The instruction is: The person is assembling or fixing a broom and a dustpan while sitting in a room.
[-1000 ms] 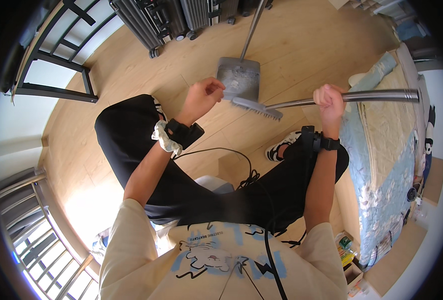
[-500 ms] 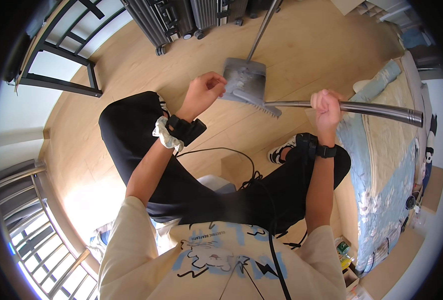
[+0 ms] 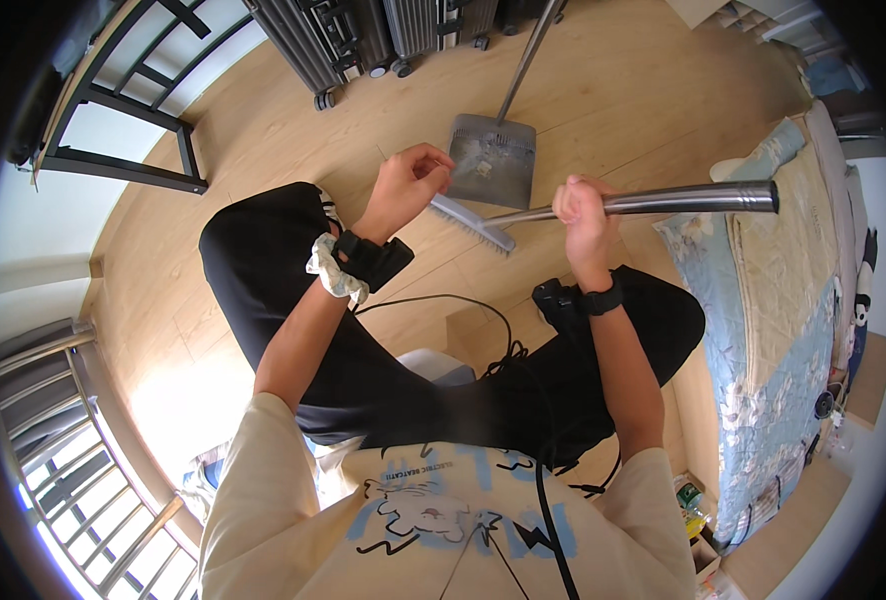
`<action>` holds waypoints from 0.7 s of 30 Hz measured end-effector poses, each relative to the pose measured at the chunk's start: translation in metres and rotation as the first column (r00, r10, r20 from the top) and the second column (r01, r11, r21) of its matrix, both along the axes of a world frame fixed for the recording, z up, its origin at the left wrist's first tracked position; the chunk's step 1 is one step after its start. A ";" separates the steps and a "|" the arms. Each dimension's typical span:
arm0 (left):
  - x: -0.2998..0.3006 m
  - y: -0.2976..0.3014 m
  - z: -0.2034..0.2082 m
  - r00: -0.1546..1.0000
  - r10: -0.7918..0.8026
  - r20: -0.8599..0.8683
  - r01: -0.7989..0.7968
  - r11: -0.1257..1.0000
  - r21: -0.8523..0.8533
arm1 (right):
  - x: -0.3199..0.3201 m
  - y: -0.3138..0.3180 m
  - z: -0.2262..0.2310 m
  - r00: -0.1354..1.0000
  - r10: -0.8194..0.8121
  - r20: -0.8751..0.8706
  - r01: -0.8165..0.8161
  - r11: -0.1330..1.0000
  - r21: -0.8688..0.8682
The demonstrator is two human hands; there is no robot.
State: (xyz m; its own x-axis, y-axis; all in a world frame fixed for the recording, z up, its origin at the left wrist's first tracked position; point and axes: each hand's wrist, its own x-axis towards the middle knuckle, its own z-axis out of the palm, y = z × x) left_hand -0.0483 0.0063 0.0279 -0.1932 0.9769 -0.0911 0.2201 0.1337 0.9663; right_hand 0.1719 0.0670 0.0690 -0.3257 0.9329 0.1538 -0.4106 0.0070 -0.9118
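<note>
My right hand (image 3: 585, 208) is wrapped round the shiny metal handle (image 3: 698, 199) of a broom. The broom's narrow grey head (image 3: 473, 224), with short bristles, lies at the floor just in front of the dustpan. My left hand (image 3: 413, 180) is closed in a pinch, thumb against curled fingers, beside the dustpan's left edge and above the broom head. What it pinches, if anything, is hidden. The grey dustpan (image 3: 508, 180) rests on the floor with light debris and dust in it. Its long metal handle (image 3: 528, 65) leans away toward the suitcases, held by neither hand.
Dark ribbed suitcases (image 3: 313, 45) on wheels stand at the far side. At the far left is a black metal frame (image 3: 128, 165). A low bed with blue floral bedding (image 3: 763, 400) borders the right. A black cable (image 3: 443, 298) loops between my legs.
My right hand has moved left and drawn the broom head off the dustpan, nearer to me onto the floor. The left hand stays almost still.
</note>
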 end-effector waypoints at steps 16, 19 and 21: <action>0.002 -0.002 0.003 0.999 0.002 0.036 -0.003 1.000 0.014 | 0.021 0.001 0.020 0.996 -0.081 0.038 0.076 0.992 0.105; 0.003 0.000 0.005 1.000 -0.005 0.025 0.005 1.000 0.013 | 0.024 0.001 0.027 0.998 -0.031 0.058 0.021 0.986 0.167; 0.003 0.000 0.003 1.000 -0.009 0.027 0.008 1.000 0.009 | 0.026 0.002 0.029 0.995 0.028 0.095 -0.040 0.991 0.130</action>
